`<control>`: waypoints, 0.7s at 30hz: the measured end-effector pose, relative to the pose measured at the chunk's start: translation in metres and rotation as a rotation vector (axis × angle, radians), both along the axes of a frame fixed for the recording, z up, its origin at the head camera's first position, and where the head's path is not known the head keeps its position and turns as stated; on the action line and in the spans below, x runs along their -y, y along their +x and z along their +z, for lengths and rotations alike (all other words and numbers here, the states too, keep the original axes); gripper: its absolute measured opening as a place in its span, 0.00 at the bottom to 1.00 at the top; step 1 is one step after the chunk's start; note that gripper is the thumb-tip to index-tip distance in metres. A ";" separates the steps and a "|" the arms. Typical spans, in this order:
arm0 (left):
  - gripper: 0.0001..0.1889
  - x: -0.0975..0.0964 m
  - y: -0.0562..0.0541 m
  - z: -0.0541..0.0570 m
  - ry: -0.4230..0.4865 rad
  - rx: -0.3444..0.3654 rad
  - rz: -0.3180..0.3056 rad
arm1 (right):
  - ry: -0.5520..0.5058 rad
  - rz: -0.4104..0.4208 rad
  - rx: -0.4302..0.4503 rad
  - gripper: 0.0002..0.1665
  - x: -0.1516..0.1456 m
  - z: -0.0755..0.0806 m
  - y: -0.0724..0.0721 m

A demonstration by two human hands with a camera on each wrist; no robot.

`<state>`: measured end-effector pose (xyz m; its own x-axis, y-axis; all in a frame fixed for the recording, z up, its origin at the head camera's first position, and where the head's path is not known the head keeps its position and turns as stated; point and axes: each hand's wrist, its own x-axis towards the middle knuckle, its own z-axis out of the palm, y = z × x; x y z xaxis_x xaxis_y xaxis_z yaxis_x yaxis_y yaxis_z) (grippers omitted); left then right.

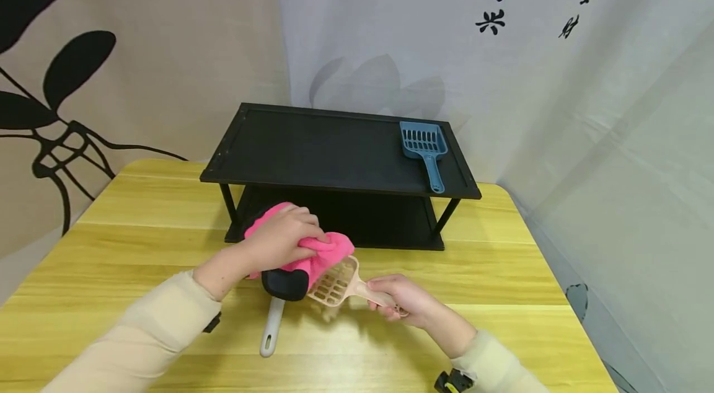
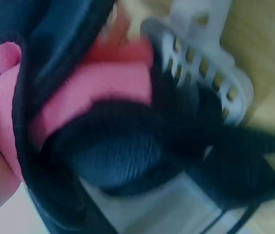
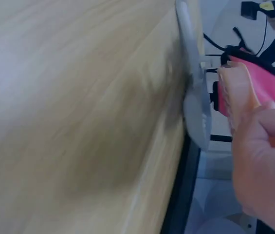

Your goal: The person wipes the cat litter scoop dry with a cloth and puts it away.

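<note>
My left hand [image 1: 284,238] grips a bunched pink cloth [image 1: 330,249] with black edging, its fingers pressed into the folds. My right hand [image 1: 404,300] holds a beige slotted litter scoop [image 1: 355,286] by the handle, its fingers curled round it. The cloth meets the scoop's slotted head, covering part of it in the head view. Below the cloth, a second litter scoop shows its light grey handle [image 1: 271,326]; its head is hidden there. In the right wrist view this grey scoop [image 3: 197,109] lies on the table beyond the beige one.
A black two-tier rack [image 1: 323,148] stands at the back of the wooden table [image 1: 480,250]. On its upper shelf, at the right, lies a blue litter scoop [image 1: 425,142]. Cloth hangings [image 1: 385,27] close off the back and right side.
</note>
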<state>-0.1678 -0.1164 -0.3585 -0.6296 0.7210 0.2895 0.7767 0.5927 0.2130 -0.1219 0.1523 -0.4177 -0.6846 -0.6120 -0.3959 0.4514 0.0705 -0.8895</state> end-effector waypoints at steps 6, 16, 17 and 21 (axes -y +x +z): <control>0.07 -0.021 0.006 -0.013 -0.036 0.017 -0.069 | -0.026 -0.017 -0.016 0.20 0.008 0.001 0.004; 0.08 -0.007 0.000 -0.018 -0.065 -0.047 -0.016 | -0.024 -0.023 -0.026 0.27 0.009 0.005 0.007; 0.08 -0.005 0.000 -0.018 -0.066 -0.050 -0.012 | -0.019 -0.022 -0.030 0.27 0.008 0.005 0.007; 0.08 0.000 0.001 -0.018 -0.060 -0.052 -0.001 | -0.002 -0.017 -0.045 0.27 0.006 0.005 0.009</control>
<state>-0.1672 -0.1161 -0.3761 -0.6142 0.7386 0.2780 0.7863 0.6027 0.1361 -0.1133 0.1465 -0.4130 -0.7117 -0.6010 -0.3636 0.4125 0.0615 -0.9089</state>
